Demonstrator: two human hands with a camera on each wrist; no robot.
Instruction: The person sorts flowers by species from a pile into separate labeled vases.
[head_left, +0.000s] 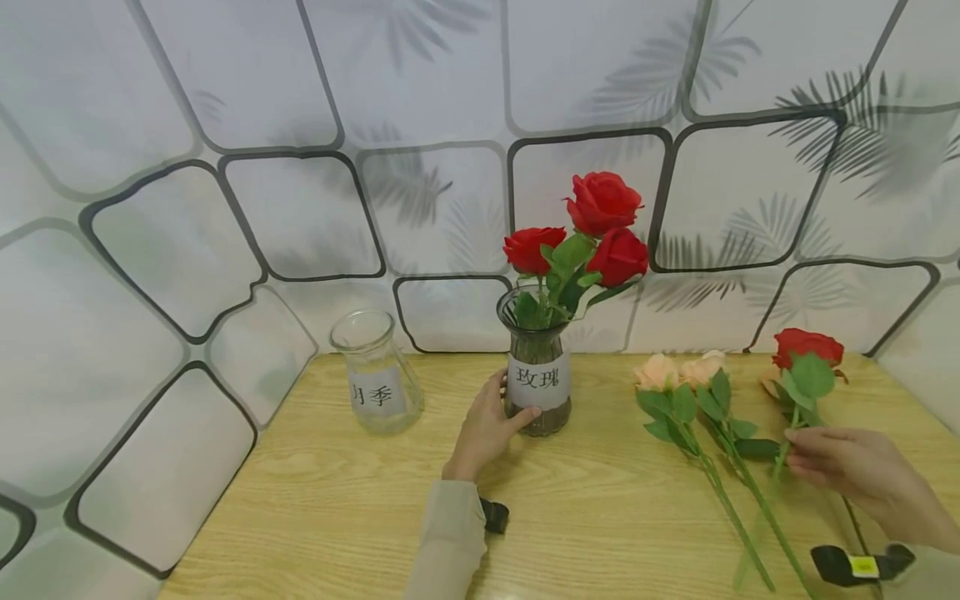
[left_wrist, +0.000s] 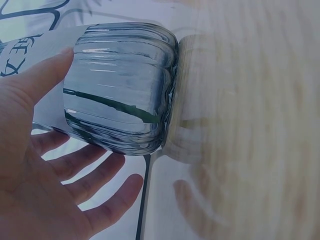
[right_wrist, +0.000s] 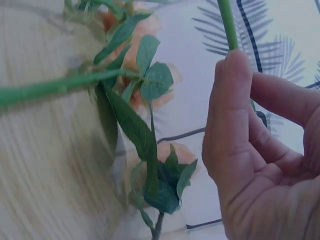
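Observation:
My left hand (head_left: 486, 429) holds the lower part of a dark glass vase (head_left: 553, 421). In the left wrist view, the thumb lies across the paper label and the fingers curve around the other side of the vase (left_wrist: 120, 105). Red roses (head_left: 603, 204) stand in it, their stems partly hidden by the label. At the right, my right hand (head_left: 862, 467) pinches the green stem of another red rose (head_left: 808, 346), bloom upward. The right wrist view shows that stem (right_wrist: 227, 25) at the thumb and finger tips, with its bloom out of frame.
A clear glass vase (head_left: 386, 417) with a paper label stands at the left, holding no flowers. Peach roses (head_left: 658, 372) with long green stems lie on the wooden table (head_left: 330, 508) near my right hand. A patterned wall covering (head_left: 442, 208) rises behind the table.

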